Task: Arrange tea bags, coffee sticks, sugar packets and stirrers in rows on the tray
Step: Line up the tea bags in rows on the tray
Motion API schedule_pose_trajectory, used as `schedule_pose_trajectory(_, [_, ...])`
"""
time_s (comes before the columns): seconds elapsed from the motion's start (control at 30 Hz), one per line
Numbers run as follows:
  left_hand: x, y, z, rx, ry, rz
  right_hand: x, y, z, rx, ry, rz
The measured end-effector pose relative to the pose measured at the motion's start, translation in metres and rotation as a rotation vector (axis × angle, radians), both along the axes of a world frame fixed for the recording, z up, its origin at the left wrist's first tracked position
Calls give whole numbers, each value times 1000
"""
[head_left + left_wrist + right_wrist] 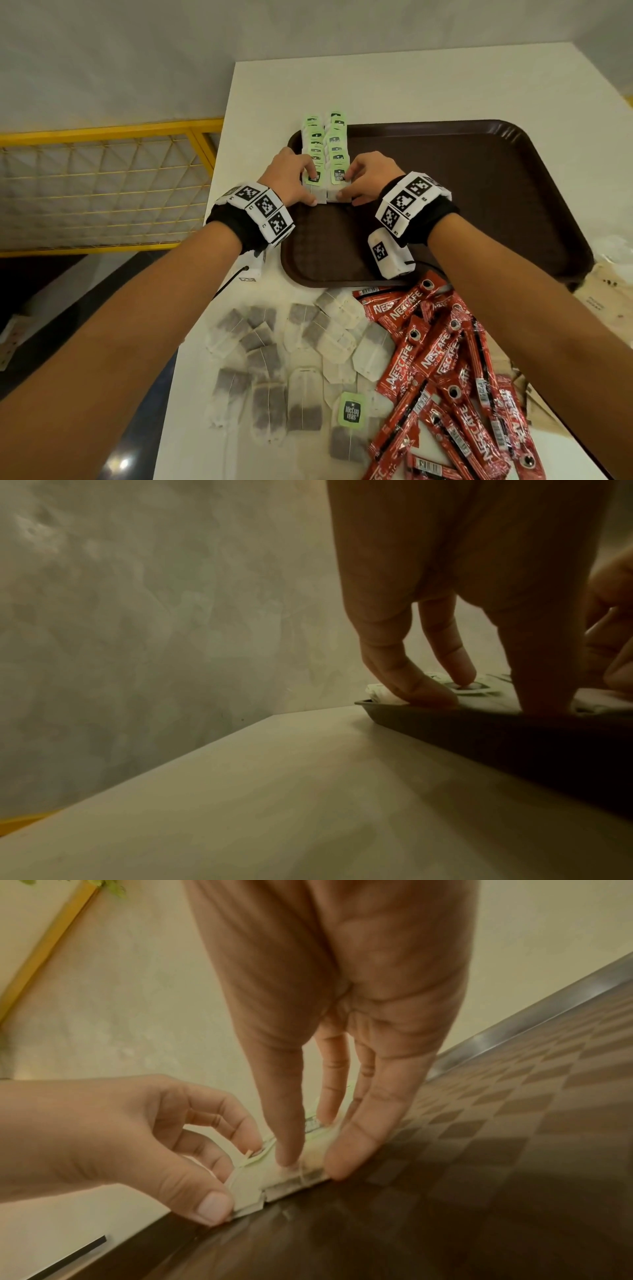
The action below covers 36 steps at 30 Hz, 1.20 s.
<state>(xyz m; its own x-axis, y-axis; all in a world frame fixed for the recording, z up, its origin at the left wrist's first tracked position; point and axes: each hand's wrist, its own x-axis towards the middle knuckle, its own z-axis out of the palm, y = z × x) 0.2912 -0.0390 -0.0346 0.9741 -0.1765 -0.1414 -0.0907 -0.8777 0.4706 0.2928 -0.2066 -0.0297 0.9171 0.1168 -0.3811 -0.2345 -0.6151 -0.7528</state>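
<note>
Two rows of tea bags with green tags, a left row (313, 144) and a right row (336, 137), lie along the left side of the brown tray (462, 192). My left hand (308, 187) pinches the nearest tea bag (253, 1191) of the left row, thumb at its near end and curled fingers on the tag. My right hand (346, 186) presses straight fingers on the nearest bag of the right row. The right wrist view shows both hands, the left hand (219, 1177) and the right hand (308, 1156), side by side. Loose tea bags (301, 359) and red coffee sticks (445, 359) lie on the table in front of the tray.
The white table (411, 85) ends close to the tray's left rim (445, 723). A yellow wire rack (102, 185) stands beyond that edge. Pale paper items (603, 291) lie at the right edge of the table. One tagged tea bag (351, 407) lies among the loose ones.
</note>
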Motion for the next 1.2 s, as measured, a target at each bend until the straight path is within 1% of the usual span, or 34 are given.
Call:
schedule_pose_trajectory(0.13, [0, 1, -2, -8, 4, 12, 1, -2, -1, -61, -81, -3])
schedule_pose_trajectory(0.4, [-1, 2, 4, -13, -23, 30, 0, -3, 4, -83, -122, -16])
schedule_pose_trajectory(0.53, [-16, 4, 24, -89, -93, 41, -7, -9, 25, -95, -261, -8])
schedule_pose_trajectory(0.57, [-24, 4, 32, -110, -112, 29, -11, -10, 33, -75, -296, 16])
schedule_pose_trajectory(0.63, [-46, 6, 45, -146, -124, -21, -26, -10, 49, -39, -327, 117])
schedule_pose_trajectory(0.67, [-60, 7, 51, -172, -102, -56, -37, -10, 55, -25, -325, 187])
schedule_pose_trajectory(0.73, [-90, 9, 56, -216, 10, -155, -64, -9, 64, -26, -315, 357])
schedule_pose_trajectory(0.83, [-135, 15, 51, -139, 185, -329, -109, -3, 65, -162, -223, 656])
schedule_pose_trajectory(0.9, [-158, 19, 43, -86, 244, -392, -129, 0, 55, -256, -152, 788])
schedule_pose_trajectory(0.97, [-177, 22, 34, -55, 247, -419, -140, 0, 42, -328, -127, 819])
schedule_pose_trajectory(1.07, [-196, 14, 26, 47, 202, -422, -146, 0, 29, -473, -119, 780])
schedule_pose_trajectory(1.2, [-209, -5, 22, 140, 165, -401, -155, 3, 28, -594, -186, 808])
